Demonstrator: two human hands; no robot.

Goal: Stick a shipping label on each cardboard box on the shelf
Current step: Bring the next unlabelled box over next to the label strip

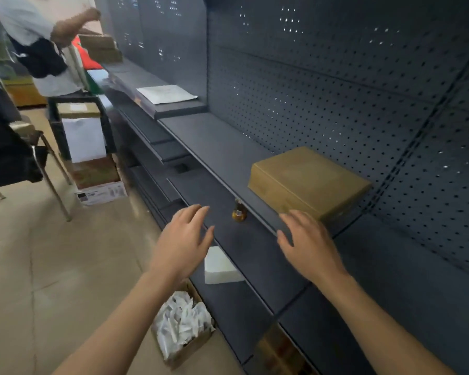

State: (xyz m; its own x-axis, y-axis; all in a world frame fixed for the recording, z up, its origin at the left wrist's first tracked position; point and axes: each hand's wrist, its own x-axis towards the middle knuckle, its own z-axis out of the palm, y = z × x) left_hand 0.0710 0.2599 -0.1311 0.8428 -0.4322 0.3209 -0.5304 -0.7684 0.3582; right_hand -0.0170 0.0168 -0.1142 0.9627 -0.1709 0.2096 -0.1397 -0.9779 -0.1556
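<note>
1. Head view: my left hand [183,239] and right hand [309,244] hover near the shelf [228,147] edge, fingers spread, holding nothing.
2. The cardboard box [309,180] sits on the shelf just beyond my right hand, and its top shows no label.
3. I judge I need a label first, perhaps from the white sheet [167,93] at the far left. I would then press it flat on the box top.
4. No writing is readable, and the print on the floor carton [100,193] is blurred.

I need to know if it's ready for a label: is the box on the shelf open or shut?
Shut. The box has a flat, unbroken top with no flaps raised.
</note>
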